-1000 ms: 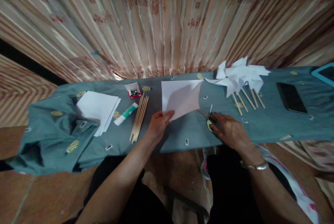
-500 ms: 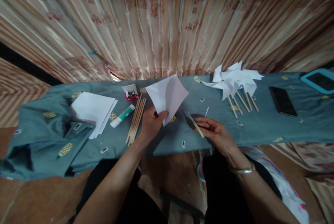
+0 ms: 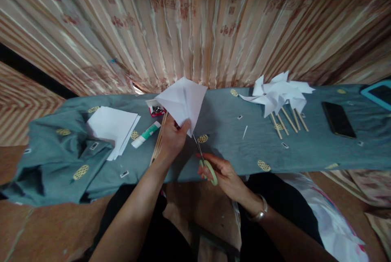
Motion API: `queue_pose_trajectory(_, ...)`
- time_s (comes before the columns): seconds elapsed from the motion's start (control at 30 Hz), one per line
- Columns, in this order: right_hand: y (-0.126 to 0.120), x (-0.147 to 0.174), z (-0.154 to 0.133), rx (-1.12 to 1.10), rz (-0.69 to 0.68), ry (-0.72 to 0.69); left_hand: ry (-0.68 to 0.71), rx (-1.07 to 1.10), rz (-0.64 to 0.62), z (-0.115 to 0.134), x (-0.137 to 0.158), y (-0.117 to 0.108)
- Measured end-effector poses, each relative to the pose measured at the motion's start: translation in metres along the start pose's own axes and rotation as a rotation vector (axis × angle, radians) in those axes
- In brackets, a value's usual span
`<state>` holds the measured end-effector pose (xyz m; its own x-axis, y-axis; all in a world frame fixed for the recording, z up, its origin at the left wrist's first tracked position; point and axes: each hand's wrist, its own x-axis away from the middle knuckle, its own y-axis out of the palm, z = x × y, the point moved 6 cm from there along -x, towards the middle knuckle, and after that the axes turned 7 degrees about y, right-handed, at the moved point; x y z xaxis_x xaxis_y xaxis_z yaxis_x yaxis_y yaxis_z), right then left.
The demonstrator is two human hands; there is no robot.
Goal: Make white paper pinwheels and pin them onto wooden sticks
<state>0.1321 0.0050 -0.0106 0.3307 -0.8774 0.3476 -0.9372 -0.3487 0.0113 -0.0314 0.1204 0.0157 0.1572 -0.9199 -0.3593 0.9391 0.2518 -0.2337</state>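
Pinched by its lower edge in my left hand (image 3: 174, 133), a creased white paper sheet (image 3: 185, 97) is raised above the table. My right hand (image 3: 221, 172) is closed on the scissors (image 3: 208, 169), which have pale green handles. Their blades point up and to the left, with the tips at the paper's lower corner; whether they touch it I cannot tell. Behind and below my left hand lie several wooden sticks (image 3: 158, 144), partly hidden by it. A glue tube (image 3: 146, 135), white and green, rests to the left of the sticks.
A stack of white paper (image 3: 114, 127) lies at left. Near the sticks is a small red box of metal pins (image 3: 156, 109). Paper pinwheels (image 3: 277, 93) on sticks, a black phone (image 3: 338, 119) and a blue-framed tablet (image 3: 378, 94) lie on the right. A thin white strip (image 3: 244, 132) is mid-table.
My right hand has brought the scissors left to the paper's lower corner. The paper has turned and shifted left in my left hand, now covering part of the sticks.
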Motion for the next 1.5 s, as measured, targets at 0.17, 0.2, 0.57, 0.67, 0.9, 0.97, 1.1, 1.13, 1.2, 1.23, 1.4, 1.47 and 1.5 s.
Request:
queue_pose_trajectory(0.17,0.002,-0.007,-0.004,0.014,0.044,-0.011,-0.072,0.054,0.021,-0.003,0.002,0.005)
queue_pose_trajectory(0.2,0.002,-0.009,-0.004,0.01,0.045,-0.009,-0.072,0.059,0.02,-0.002,0.001,0.006)
queue_pose_trajectory(0.57,-0.001,-0.018,-0.01,-0.161,0.013,0.017,-0.1,0.006,-0.037,0.02,0.005,0.006)
queue_pose_trajectory(0.67,-0.005,-0.018,-0.009,-0.162,0.019,0.047,-0.144,0.002,-0.074,0.017,0.006,0.008)
queue_pose_trajectory(0.9,-0.011,-0.017,-0.01,-0.135,-0.027,0.02,-0.141,0.039,-0.128,0.02,0.006,0.009)
queue_pose_trajectory(0.97,-0.012,-0.016,-0.011,-0.119,-0.041,0.013,-0.147,0.045,-0.132,0.021,0.006,0.009)
queue_pose_trajectory(1.1,-0.015,-0.014,-0.012,-0.094,-0.048,0.019,-0.112,0.052,-0.148,0.023,0.005,0.01)
queue_pose_trajectory(1.13,-0.015,-0.014,-0.012,-0.091,-0.046,0.024,-0.106,0.054,-0.152,0.022,0.005,0.011)
queue_pose_trajectory(1.2,-0.016,-0.014,-0.011,-0.092,-0.042,0.031,-0.111,0.073,-0.148,0.018,0.006,0.012)
queue_pose_trajectory(1.23,-0.016,-0.014,-0.011,-0.095,-0.042,0.031,-0.118,0.085,-0.144,0.015,0.006,0.012)
queue_pose_trajectory(1.4,-0.015,-0.014,-0.012,-0.104,-0.043,0.016,-0.119,0.109,-0.151,0.01,0.006,0.015)
queue_pose_trajectory(1.47,-0.015,-0.014,-0.012,-0.104,-0.043,0.013,-0.118,0.112,-0.164,0.011,0.006,0.015)
queue_pose_trajectory(1.5,-0.015,-0.014,-0.012,-0.104,-0.039,0.014,-0.121,0.111,-0.167,0.011,0.006,0.014)
